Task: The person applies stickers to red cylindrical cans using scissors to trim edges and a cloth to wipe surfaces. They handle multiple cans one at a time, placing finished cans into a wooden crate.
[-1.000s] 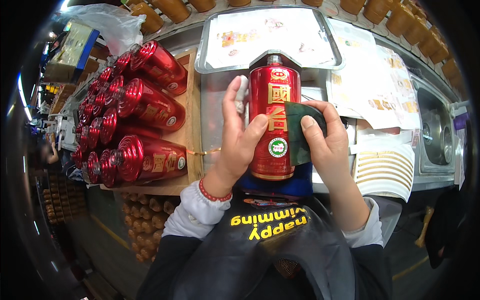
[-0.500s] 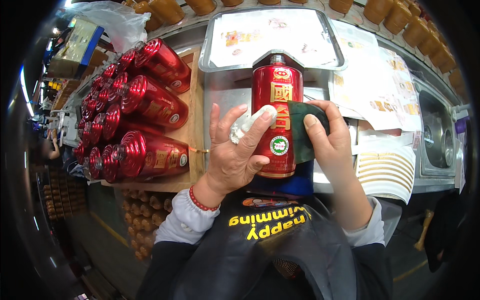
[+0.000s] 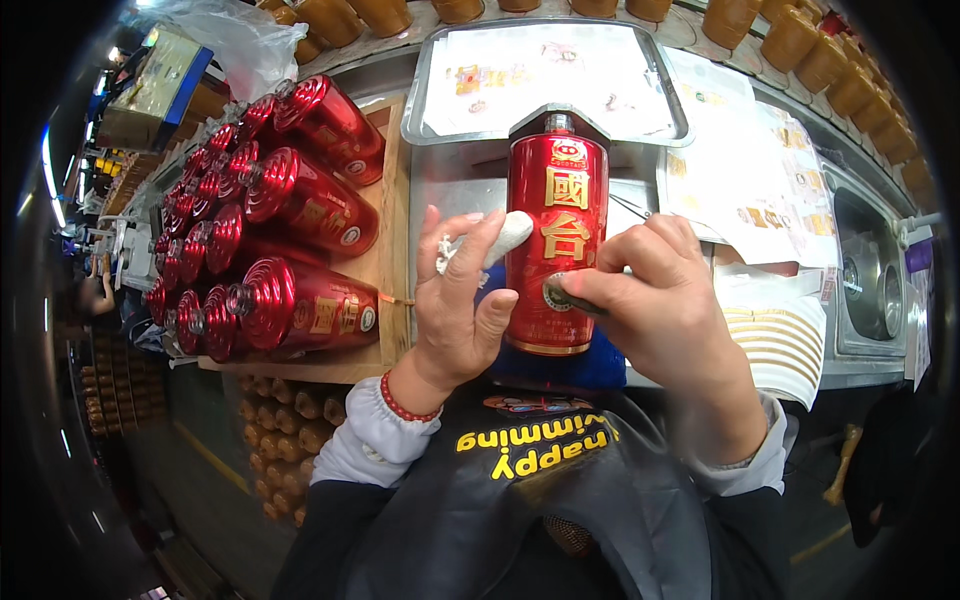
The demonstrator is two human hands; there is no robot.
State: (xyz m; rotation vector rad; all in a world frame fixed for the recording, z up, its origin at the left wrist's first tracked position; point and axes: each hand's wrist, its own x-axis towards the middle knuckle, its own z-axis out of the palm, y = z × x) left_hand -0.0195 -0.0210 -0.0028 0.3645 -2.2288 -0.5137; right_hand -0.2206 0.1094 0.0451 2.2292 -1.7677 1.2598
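A red bottle (image 3: pixel 558 220) with gold lettering and a round green-and-white label (image 3: pixel 560 292) lies on its back, neck away from me, in a dark cradle. My right hand (image 3: pixel 665 290) is closed on a dark green flat scraper (image 3: pixel 586 305), mostly hidden by the fingers, its thumb and fingertips at the round label. To the left of the bottle, my left hand (image 3: pixel 455 300) is open with fingers spread. White wrapping (image 3: pixel 512 234), like cloth, covers what looks like one of its fingers, and its tip is close to the bottle's left side.
Several red bottles (image 3: pixel 315 200) lie in a wooden-edged tray (image 3: pixel 392 290) to the left. A metal tray (image 3: pixel 420 125) with printed sheets stands beyond the bottle. More sheets (image 3: pixel 720 170), a stack of curved gold-striped white pieces (image 3: pixel 775 345) and a sink (image 3: pixel 865 270) are on the right. Brown jars (image 3: pixel 785 40) line the back.
My right hand has turned over and moved down onto the round label, and the scraper, earlier plainly seen, is mostly hidden. My left hand has drawn back slightly left, off the bottle.
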